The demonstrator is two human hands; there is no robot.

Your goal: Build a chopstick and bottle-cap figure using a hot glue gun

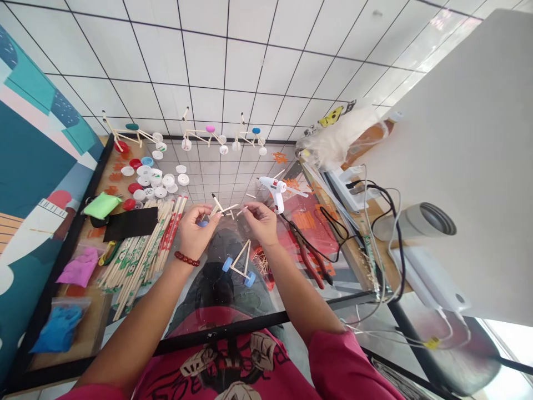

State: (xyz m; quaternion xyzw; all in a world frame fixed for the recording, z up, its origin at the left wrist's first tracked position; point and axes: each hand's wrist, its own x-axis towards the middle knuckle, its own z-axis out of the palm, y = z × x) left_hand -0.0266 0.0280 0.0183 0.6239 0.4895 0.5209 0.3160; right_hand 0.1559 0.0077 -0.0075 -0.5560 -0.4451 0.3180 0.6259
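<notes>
My left hand [196,229] pinches a small assembly of wooden sticks [228,210] with black parts over the glass table; a blue cap shows just below it. Close by on the right, the fingers of my right hand [261,223] are pinched around a short pale piece, perhaps a bit of stick, partly hidden by the fingertips. Between my forearms lies a triangular stick frame [240,270] with two blue bottle-cap wheels. A white glue gun [275,191] rests just beyond my right hand.
Finished-looking stick-and-cap models [204,136] line the far edge. Left are loose bottle caps [156,178], bundled chopsticks [139,258], a black sheet [131,223] and bagged clay [62,325]. Right are pliers [310,258], black cables [339,230] and a grey cylinder [416,219].
</notes>
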